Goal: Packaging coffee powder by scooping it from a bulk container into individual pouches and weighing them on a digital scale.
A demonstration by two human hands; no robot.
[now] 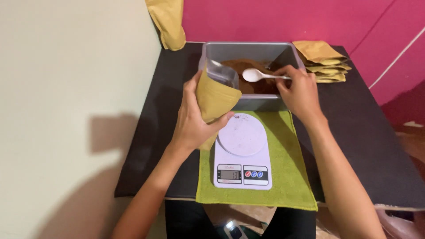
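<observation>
Over a black desk (354, 132), left hand (195, 119) pinches a soft, light yellow paper pouch (214, 95) mid-body (mouth open); right hand (301, 90) pinches a white plastic spoon (256, 75) above brown powder (254, 84)

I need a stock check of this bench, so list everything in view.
pouch: one, yellow, open, in left hand
spoon: one, white, over the powder
tray: one, grey, holds brown powder
scale: one, white, on the cloth
cloth: one, green, table front
pouch stack: several, yellow, right of tray
hanging pouch: one, yellow, top left
table: one, black
left hand: grips pouch
right hand: holds spoon
</observation>
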